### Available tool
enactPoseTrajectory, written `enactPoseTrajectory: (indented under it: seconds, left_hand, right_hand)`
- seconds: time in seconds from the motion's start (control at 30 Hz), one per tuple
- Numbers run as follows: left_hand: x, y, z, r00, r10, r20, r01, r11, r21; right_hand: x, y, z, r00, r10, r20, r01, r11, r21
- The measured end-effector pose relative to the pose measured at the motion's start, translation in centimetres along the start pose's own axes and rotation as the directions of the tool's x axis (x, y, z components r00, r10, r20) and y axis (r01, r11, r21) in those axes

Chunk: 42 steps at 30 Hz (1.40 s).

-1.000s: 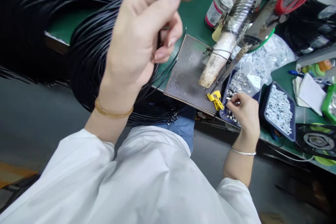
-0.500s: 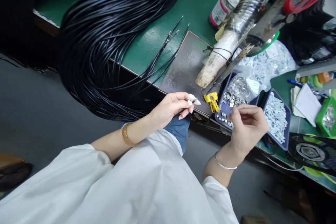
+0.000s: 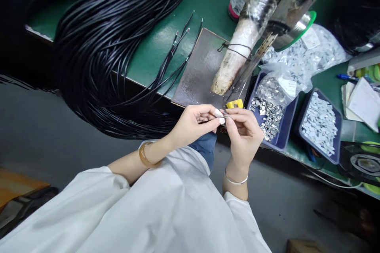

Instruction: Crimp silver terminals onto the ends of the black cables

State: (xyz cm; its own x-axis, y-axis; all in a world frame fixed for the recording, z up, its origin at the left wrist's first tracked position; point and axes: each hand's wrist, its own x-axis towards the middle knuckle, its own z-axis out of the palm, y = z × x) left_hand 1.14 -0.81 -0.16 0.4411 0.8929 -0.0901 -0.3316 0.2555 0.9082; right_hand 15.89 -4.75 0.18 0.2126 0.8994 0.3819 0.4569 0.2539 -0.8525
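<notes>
My left hand (image 3: 197, 125), white coverings on its thumb and a finger, pinches the end of a thin black cable, which is mostly hidden by the fingers. Fingertips of my right hand (image 3: 245, 130) are closed right against it. Whatever small piece they pinch is too small to make out. Just beyond the fingers sits a yellow device (image 3: 235, 104), partly covered by my right hand. A large coil of black cables (image 3: 97, 55) hangs over the bench edge on the left, several stripped ends lying on the green bench (image 3: 160, 53).
A dark plate (image 3: 197, 69) lies under a wrapped duct (image 3: 233, 61). To the right stand a blue tray (image 3: 289, 128) of small metal pieces (image 3: 271, 116) and a tray (image 3: 337, 148) of pale pieces (image 3: 319, 122). Behind them are a plastic bag (image 3: 320, 49) and a jar (image 3: 237, 2).
My right hand has moved left from above the metal pieces and now meets my left hand at the cable end. The view has shifted slightly to the right.
</notes>
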Motion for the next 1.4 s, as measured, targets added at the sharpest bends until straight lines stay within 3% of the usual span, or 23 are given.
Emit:
enactPoseTrajectory:
  seconds: [0.13,0.3,0.53,0.73,0.83,1.0,1.2,1.4]
  left_hand:
    - [-0.3,-0.3,0.2,0.998,0.059,-0.014,-0.057,0.992,0.116]
    - [-0.3,0.2,0.1,0.999,-0.048,0.022,0.047,0.999,0.006]
    - [0.6,0.4,-0.3,0.998,-0.04,-0.057,0.039,0.999,-0.015]
    - [0.9,0.7,-0.2,0.996,-0.067,-0.053,0.066,0.998,-0.023]
    - [0.9,0.9,-0.3,0.997,-0.059,-0.05,0.061,0.998,0.028]
    - [1.2,0.6,-0.6,0.998,0.011,-0.06,-0.008,0.998,0.059]
    - [1.3,0.6,-0.5,0.993,0.035,-0.115,-0.022,0.993,0.112]
    - [1.4,0.7,-0.2,0.987,0.03,-0.158,-0.007,0.99,0.141]
  right_hand:
    - [-0.4,0.0,0.4,0.996,-0.073,-0.051,0.072,0.997,-0.03]
    - [-0.8,0.3,0.8,0.947,-0.3,-0.11,0.261,0.925,-0.275]
    - [-0.6,-0.1,0.4,0.974,-0.134,-0.181,0.142,0.989,0.032]
    - [-0.7,0.0,0.5,0.947,-0.253,-0.197,0.249,0.967,-0.045]
    - [-0.8,0.5,0.6,0.949,-0.221,-0.226,0.223,0.975,-0.017]
    - [-0.7,1.0,0.7,0.972,-0.196,-0.127,0.186,0.978,-0.089]
    - [-0.4,1.3,0.7,0.913,-0.405,-0.049,0.372,0.876,-0.309]
    - [-0.2,1.5,0.8,0.868,-0.497,-0.018,0.441,0.787,-0.431]
